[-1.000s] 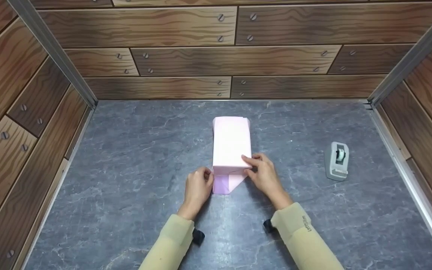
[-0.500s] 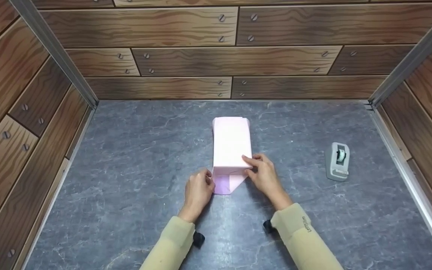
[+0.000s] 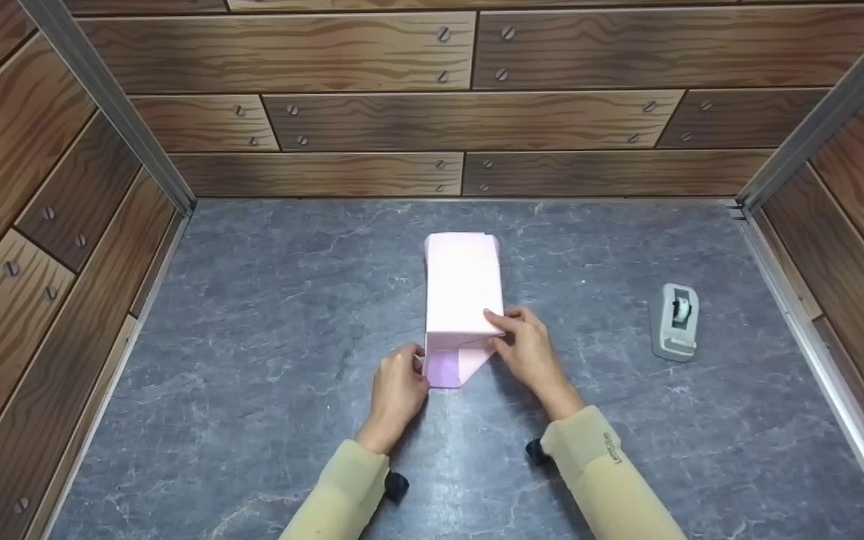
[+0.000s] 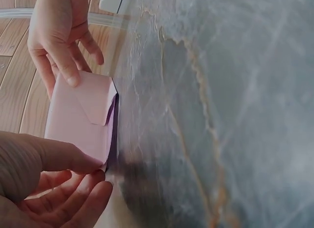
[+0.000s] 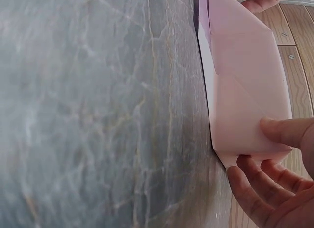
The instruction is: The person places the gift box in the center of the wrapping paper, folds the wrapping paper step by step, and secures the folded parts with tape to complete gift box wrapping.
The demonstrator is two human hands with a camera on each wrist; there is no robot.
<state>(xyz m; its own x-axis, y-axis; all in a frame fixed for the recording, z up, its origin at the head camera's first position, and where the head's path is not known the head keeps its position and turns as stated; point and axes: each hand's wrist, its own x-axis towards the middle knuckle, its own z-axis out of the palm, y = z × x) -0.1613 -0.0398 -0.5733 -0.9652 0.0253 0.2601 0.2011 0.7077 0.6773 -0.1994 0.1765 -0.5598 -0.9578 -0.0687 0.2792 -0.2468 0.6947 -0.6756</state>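
A box wrapped in pale pink paper (image 3: pixel 464 281) lies lengthwise in front of me. From its near end a paper flap (image 3: pixel 443 370) spreads over the table, its purple inner side partly showing. At the flap's left edge my left hand (image 3: pixel 396 384) pinches the folded paper between thumb and fingers; the left wrist view shows the pinched corner (image 4: pixel 104 164). My right hand (image 3: pixel 535 358) grips the box's near right corner. In the right wrist view its thumb presses the end face (image 5: pixel 248 90), with the other fingers along the side. The box's underside is hidden.
A grey tape dispenser (image 3: pixel 676 322) with a roll in it stands to the right. Wood-patterned panels (image 3: pixel 372 56) close off the back and both sides of the grey marbled table (image 3: pixel 289 285), with metal strips along the edges.
My left hand has slid slightly toward me along the flap's left edge, and its fingers have shifted on the paper. The right hand and the box stay in place.
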